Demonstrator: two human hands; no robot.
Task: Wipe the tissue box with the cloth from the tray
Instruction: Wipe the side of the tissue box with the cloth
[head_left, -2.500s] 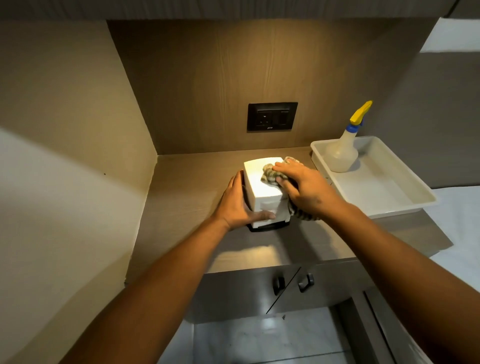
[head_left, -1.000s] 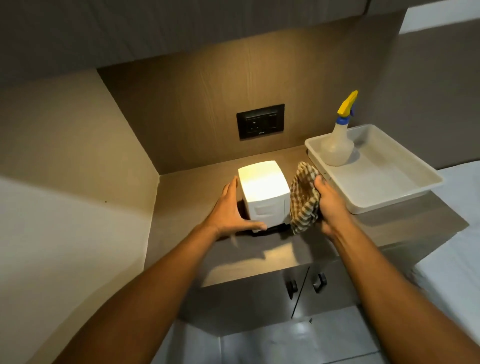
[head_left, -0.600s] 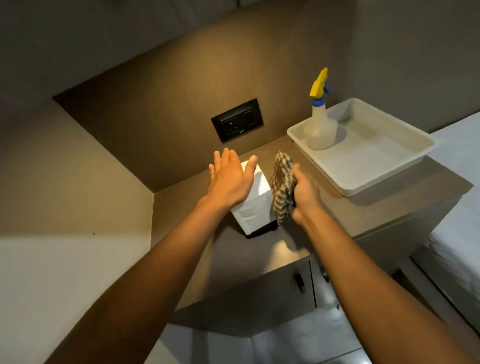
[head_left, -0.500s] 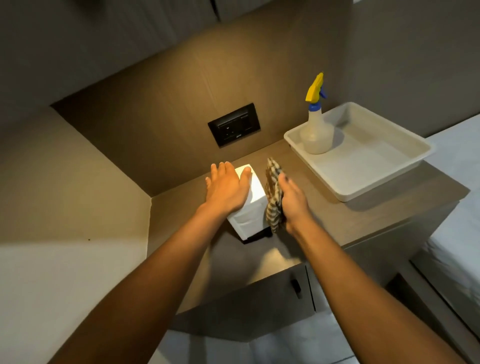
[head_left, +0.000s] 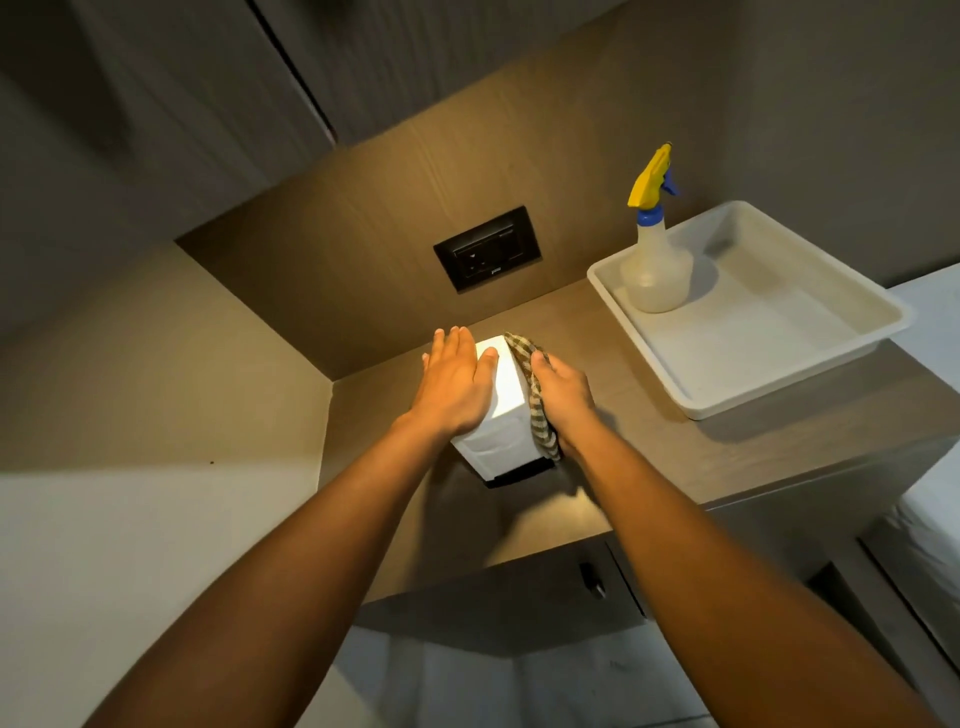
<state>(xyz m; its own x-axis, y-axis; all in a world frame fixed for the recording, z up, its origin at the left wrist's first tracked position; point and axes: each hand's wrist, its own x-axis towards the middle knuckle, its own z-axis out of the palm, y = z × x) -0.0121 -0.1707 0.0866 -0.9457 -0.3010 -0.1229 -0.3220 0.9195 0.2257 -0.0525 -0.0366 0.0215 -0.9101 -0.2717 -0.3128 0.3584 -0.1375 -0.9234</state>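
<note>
A white tissue box (head_left: 503, 431) on a dark base stands on the wooden counter, lit from above. My left hand (head_left: 456, 384) lies flat, fingers together, on the box's top and left side. My right hand (head_left: 563, 400) presses a checked cloth (head_left: 535, 400) against the box's right side, so the cloth hangs between palm and box. The white tray (head_left: 810, 358) sits at the right of the counter, apart from both hands.
A spray bottle (head_left: 655, 260) with a yellow trigger stands in the tray's back left corner. A black wall socket (head_left: 487, 248) is on the back panel. Cupboard doors with dark handles (head_left: 591, 579) lie below the counter edge. A wall closes the left side.
My right hand moved the cloth from the box's top to its right side. My left hand lifted off the box's left side and came down flat on the top. The view tilted.
</note>
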